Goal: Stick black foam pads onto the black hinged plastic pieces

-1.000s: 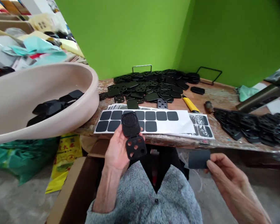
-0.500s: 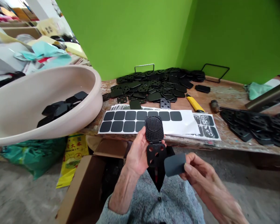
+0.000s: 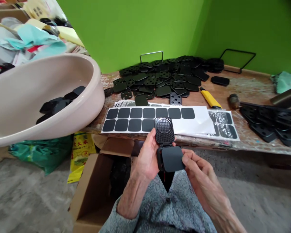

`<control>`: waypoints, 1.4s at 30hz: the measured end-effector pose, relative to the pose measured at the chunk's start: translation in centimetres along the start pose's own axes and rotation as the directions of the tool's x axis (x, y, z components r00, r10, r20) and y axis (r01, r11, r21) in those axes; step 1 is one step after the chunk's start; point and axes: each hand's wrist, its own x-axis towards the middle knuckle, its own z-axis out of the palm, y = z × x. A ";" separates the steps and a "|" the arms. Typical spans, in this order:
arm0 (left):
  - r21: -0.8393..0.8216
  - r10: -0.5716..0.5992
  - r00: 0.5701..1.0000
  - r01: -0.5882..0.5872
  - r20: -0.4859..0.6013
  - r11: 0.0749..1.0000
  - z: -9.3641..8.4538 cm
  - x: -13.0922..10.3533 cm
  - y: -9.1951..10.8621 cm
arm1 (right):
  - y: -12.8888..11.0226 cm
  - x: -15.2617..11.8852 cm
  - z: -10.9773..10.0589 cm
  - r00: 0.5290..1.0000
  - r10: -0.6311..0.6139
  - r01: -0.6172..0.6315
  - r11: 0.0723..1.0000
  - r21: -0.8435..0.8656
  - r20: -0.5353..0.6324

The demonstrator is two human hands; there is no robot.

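Observation:
My left hand (image 3: 147, 158) is closed around a black hinged plastic case (image 3: 164, 129), which lies opened out with its gridded half uppermost. Between thumb and fingers, my right hand (image 3: 196, 168) pinches a dark rounded-square pad (image 3: 173, 159) by its right edge. The pad overlaps the lower half of the case and hides most of it. Just beyond my hands lies a white sheet (image 3: 189, 124) bearing rows of dark rounded-square stickers, with bare backing at its right. Behind the sheet is a heap of black plastic pieces (image 3: 163, 90), some with round holes.
A large pale basin (image 3: 95, 97) holding black pieces stands at the left. A yellow cutter (image 3: 210, 98) and a small jar (image 3: 233, 101) lie on the workbench (image 3: 244, 90). More black parts (image 3: 269, 124) are at the right. Below is an open cardboard box (image 3: 86, 184).
My right hand has moved left and up, bringing the pad from beside the case to over its lower half. The whole view has shifted a little.

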 end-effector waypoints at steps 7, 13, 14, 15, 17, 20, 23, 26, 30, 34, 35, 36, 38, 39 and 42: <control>-0.059 0.009 1.000 -0.008 0.011 0.998 -0.2 -0.2 -0.2 | 1.1 -0.1 0.8 1.000 -0.012 0.012 1.000 0.011 0.001; -0.043 0.006 1.000 -0.006 -0.007 0.999 -0.6 -0.1 -0.1 | 1.1 0.1 1.1 0.999 -0.017 0.017 1.000 -0.012 0.028; -0.034 0.010 1.000 -0.011 -0.013 0.999 -0.7 0.0 -0.1 | 1.1 0.2 1.2 0.999 -0.011 0.012 1.000 -0.014 0.032; -0.021 0.013 1.000 -0.013 -0.017 1.000 -0.8 0.0 -0.1 | 1.1 0.2 1.3 0.999 -0.006 0.006 1.000 -0.016 0.034; 0.006 0.017 1.000 -0.017 -0.026 1.000 -1.0 0.0 0.0 | 1.0 0.3 1.4 0.999 0.002 -0.001 1.000 -0.021 0.036; 0.005 0.020 0.999 -0.020 -0.032 1.000 -1.1 0.1 0.2 | 1.1 0.5 1.5 0.999 0.011 -0.011 1.000 -0.022 0.030; -0.038 0.019 1.000 -0.020 -0.025 0.999 -1.2 0.2 0.3 | 1.2 0.6 1.6 0.999 0.015 -0.014 1.000 -0.023 0.034; -0.068 0.019 1.000 -0.019 -0.002 0.997 -1.3 0.3 0.3 | 1.2 0.7 1.6 0.999 0.011 -0.010 1.000 -0.027 0.042; -0.072 0.004 1.000 -0.004 0.004 0.997 -1.5 0.4 0.2 | 1.2 0.8 1.6 1.000 0.001 0.000 0.999 -0.043 0.029; -0.070 -0.004 1.000 0.004 0.004 0.998 -1.5 0.5 0.2 | 1.4 0.9 1.5 1.000 -0.001 0.001 0.998 -0.062 0.003; -0.066 0.004 1.000 -0.004 -0.001 0.998 -1.5 0.5 0.2 | 1.4 1.0 1.5 1.000 -0.006 0.006 0.998 -0.069 0.001; -0.062 0.011 1.000 -0.011 -0.010 0.998 -1.5 0.5 0.2 | 1.4 1.0 1.5 1.000 -0.009 0.009 0.997 -0.075 -0.001; -0.050 0.013 1.000 -0.014 -0.026 0.999 -1.4 0.5 0.1 | 1.3 1.0 1.6 1.000 -0.013 0.012 0.996 -0.083 -0.009; -0.043 0.012 0.999 -0.013 -0.031 0.999 -1.4 0.5 0.1 | 1.3 1.0 1.6 1.000 -0.013 0.013 0.996 -0.085 -0.009; -0.040 0.016 1.000 -0.016 -0.016 0.999 -1.4 0.6 0.0 | 1.3 1.0 1.6 1.000 -0.022 0.022 0.996 -0.086 0.002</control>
